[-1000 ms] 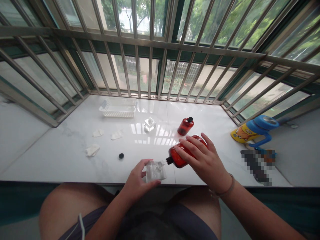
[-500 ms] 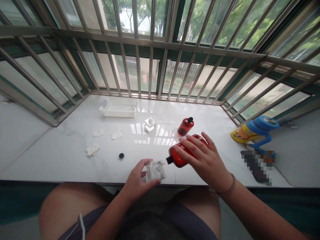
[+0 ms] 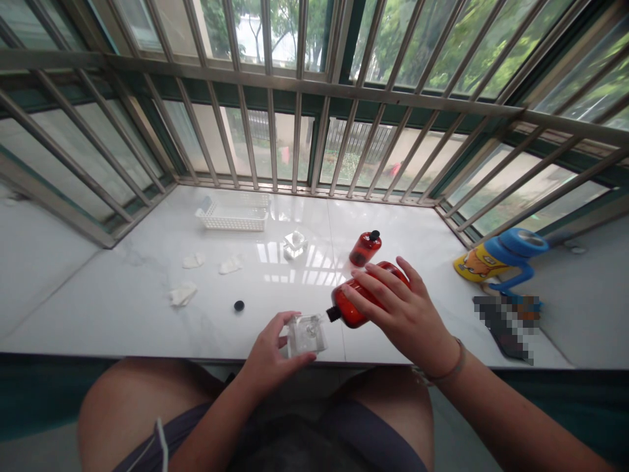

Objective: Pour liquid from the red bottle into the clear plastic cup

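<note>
My left hand (image 3: 274, 351) is closed around a small square clear glass bottle (image 3: 307, 334) near the counter's front edge. In my right hand (image 3: 400, 308) is a red see-through bottle (image 3: 348, 307), tipped over with its uncapped black neck (image 3: 333, 314) pointing left at the glass bottle. The neck's mouth lies very close to the glass; whether they touch I cannot tell. My right fingers lie over the red bottle's upper side. Behind it stands a second red bottle (image 3: 364, 249) with a black cap on. A loose black cap (image 3: 238, 306) rests left of my left hand.
A white perforated basket (image 3: 233, 223) sits at the back left. Another clear glass piece (image 3: 295, 244) stands mid-counter. Crumpled white tissues (image 3: 183, 295) lie at left. A blue-and-yellow flask (image 3: 498, 255) and a blurred-out dark object (image 3: 504, 331) are at right. Metal bars (image 3: 314, 85) border the back.
Almost nothing differs. Both hands hold their bottles in nearly the same place, with the red bottle still tipped toward the glass one.
</note>
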